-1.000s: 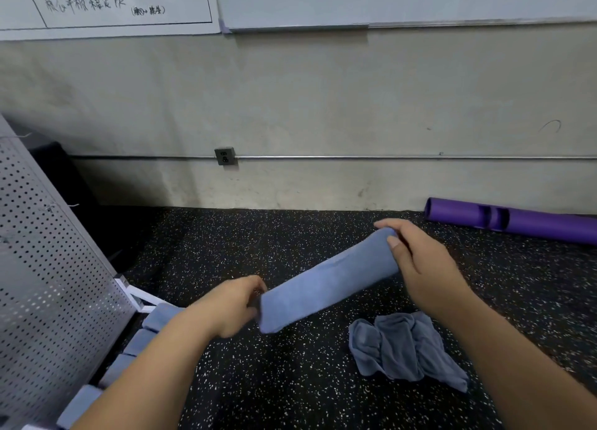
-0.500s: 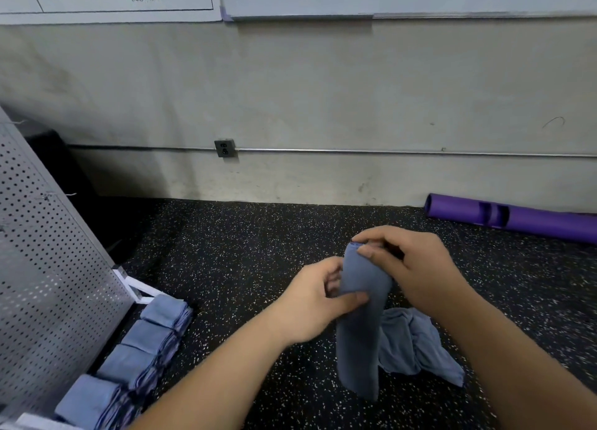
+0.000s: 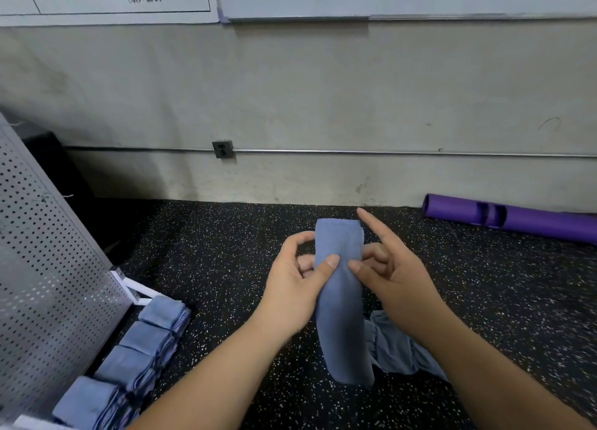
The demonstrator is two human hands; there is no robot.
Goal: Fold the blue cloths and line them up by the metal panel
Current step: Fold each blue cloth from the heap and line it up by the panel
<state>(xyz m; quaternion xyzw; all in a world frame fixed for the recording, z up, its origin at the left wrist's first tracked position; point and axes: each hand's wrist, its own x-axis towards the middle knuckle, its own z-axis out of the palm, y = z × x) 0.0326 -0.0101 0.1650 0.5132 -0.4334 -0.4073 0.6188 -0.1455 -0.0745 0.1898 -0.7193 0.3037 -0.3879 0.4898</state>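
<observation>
– Cloth [image 3: 342,316] is hanging in the air as a long narrow strip, yes? Which way is it lying from the fingers?

– It is standing almost upright between the two hands. The left hand [image 3: 294,287] is pinching it from the left side and the right hand [image 3: 397,278] from the right side, both on the upper part. A short end is sticking up above the fingers, and the long end is hanging down below them, over the floor [image 3: 210,252].

– How are the fingers lying?

– The left thumb [image 3: 329,263] and the right thumb [image 3: 355,266] are pressing on the near face, almost meeting, and curled fingers are showing behind the cloth. The right forefinger [image 3: 371,226] is stretching out straight beside the top corner. Whether it is touching, I cannot tell.

– So where is the next fold going?

– Across the long axis, I am thinking, with the hanging end coming up to the top.

– And after that?

– The folded cloths [image 3: 142,349] are lying in a row just beside the metal panel [image 3: 48,268], well to the left, so the left hand is being the nearer one. A crumpled cloth [image 3: 397,349] is lying on the floor behind the strip, under the right forearm.
</observation>
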